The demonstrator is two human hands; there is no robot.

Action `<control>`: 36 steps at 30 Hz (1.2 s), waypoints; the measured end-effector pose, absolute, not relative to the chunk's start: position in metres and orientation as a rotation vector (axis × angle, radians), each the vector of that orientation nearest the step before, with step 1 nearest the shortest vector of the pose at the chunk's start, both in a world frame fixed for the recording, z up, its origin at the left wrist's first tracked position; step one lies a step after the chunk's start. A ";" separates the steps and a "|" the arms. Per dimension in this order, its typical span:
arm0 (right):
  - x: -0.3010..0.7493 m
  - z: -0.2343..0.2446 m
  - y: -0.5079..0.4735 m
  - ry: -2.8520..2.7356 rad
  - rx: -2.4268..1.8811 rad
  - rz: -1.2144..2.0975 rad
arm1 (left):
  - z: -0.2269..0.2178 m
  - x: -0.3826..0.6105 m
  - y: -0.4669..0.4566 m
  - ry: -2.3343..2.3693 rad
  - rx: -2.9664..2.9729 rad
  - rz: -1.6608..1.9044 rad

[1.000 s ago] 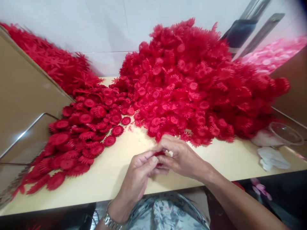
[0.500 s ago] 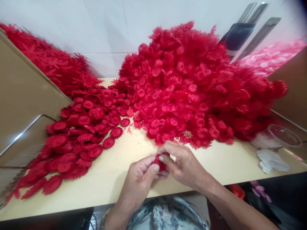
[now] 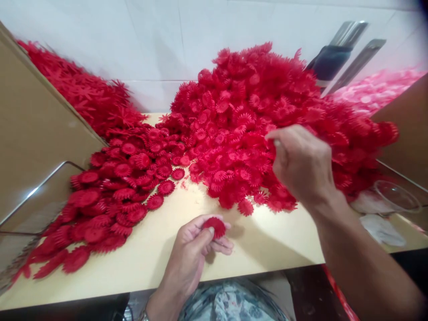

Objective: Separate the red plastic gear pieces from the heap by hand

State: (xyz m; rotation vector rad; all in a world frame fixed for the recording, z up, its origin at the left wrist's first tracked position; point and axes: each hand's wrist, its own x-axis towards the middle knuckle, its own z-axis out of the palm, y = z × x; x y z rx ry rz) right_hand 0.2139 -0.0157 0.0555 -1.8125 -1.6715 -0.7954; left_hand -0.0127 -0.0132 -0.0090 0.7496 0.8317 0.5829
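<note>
My left hand [image 3: 194, 243] pinches a round, dark red artificial flower piece [image 3: 216, 227] with a toothed edge, just above the table near its front. The thumb lies on the piece and the other fingers are beneath it. Over the big heap of red toothed flower pieces [image 3: 234, 147] hangs my right hand [image 3: 301, 160], its fingers curled inward and pressed together. What these fingers hold, if anything, is hidden.
Stacked flower pieces [image 3: 123, 183] spread along the left side, with red star-shaped pieces [image 3: 83, 89] behind them. Cardboard panels [image 3: 43, 107] flank the table. At right are pink pieces [image 3: 377, 91], a clear plastic cup [image 3: 396, 196], white tissue [image 3: 383, 229] and upright metal strips [image 3: 357, 64].
My right hand has left the flower piece and moved up and right to the big heap. My left hand still holds the piece, now seen more fully. The view has tilted slightly.
</note>
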 end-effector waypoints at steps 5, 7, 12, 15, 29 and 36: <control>0.258 0.067 0.014 -1.623 -2.104 -0.776 | -0.012 -0.009 -0.012 0.802 0.756 0.612; 0.256 0.065 0.010 -1.649 -2.045 -0.783 | -0.014 -0.007 -0.013 0.840 0.774 0.639; 0.209 0.051 -0.025 -1.760 -1.692 -0.630 | -0.018 -0.007 -0.016 0.880 0.817 0.630; 0.171 0.037 -0.044 -1.824 -1.514 -0.081 | -0.020 -0.007 -0.017 0.906 0.833 0.608; 0.127 0.004 -0.063 -1.578 -1.433 0.712 | -0.021 -0.010 -0.020 0.884 1.106 0.609; 0.129 0.004 -0.066 -1.346 -1.587 0.604 | -0.020 -0.019 -0.021 0.770 1.114 0.488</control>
